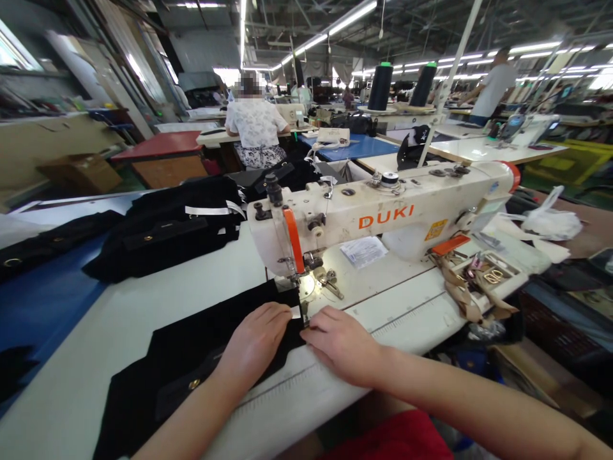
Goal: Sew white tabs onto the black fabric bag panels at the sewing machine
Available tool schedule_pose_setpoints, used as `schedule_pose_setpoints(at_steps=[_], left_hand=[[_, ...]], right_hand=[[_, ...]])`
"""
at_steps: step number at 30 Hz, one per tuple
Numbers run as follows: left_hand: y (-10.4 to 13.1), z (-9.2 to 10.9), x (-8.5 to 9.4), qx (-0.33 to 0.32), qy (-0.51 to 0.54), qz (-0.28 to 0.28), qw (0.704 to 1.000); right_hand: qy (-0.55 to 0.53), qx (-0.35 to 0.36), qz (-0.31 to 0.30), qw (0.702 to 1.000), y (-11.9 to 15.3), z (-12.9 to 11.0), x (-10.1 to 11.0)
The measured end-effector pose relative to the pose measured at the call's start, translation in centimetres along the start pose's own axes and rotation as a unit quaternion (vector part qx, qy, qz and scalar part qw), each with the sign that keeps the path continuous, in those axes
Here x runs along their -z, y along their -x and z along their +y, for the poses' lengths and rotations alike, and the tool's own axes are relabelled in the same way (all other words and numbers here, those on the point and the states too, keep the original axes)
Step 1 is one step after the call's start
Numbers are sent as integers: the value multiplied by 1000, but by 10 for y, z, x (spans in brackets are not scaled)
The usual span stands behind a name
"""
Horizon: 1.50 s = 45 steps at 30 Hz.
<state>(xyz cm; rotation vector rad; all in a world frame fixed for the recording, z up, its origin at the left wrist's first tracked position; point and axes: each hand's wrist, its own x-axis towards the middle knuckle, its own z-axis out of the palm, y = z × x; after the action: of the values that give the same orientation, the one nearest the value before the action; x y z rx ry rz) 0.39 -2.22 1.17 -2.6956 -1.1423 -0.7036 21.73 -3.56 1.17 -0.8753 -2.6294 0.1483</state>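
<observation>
The left forearm point(204, 415) — cut off below — hides some black fabric point(205, 326).

Left hand point(256, 340) palm down, right hand point(341, 345) curled

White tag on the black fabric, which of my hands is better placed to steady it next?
Probably your left hand: it lies over the black fabric, close against the white tag. Your right hand is at the fabric's edge, farther from the tag.
</observation>
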Motion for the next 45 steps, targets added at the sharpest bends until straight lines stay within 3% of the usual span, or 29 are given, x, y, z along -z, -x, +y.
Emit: schedule_pose_setpoints(at_steps=[9,20,26,32,37,45], left_hand=[[-5,-3,1,-28,-33,-9,999],[-2,-4,-1,-16,-20,-29,999],[-1,-5,-2,-23,-28,-44,998],[3,-1,-1,4,-22,-69,997],[13,8,6,80,22,-86,993],[9,4,2,98,34,-134,985]], right_hand=[[-18,3,12,1000,1,1,-1],[-23,3,15,1000,0,2,-1],[-22,-12,7,1000,-13,13,3],[49,1,-10,999,-31,27,-2],[75,16,-17,997,-31,29,-6],[88,35,-11,995,-39,40,-4]])
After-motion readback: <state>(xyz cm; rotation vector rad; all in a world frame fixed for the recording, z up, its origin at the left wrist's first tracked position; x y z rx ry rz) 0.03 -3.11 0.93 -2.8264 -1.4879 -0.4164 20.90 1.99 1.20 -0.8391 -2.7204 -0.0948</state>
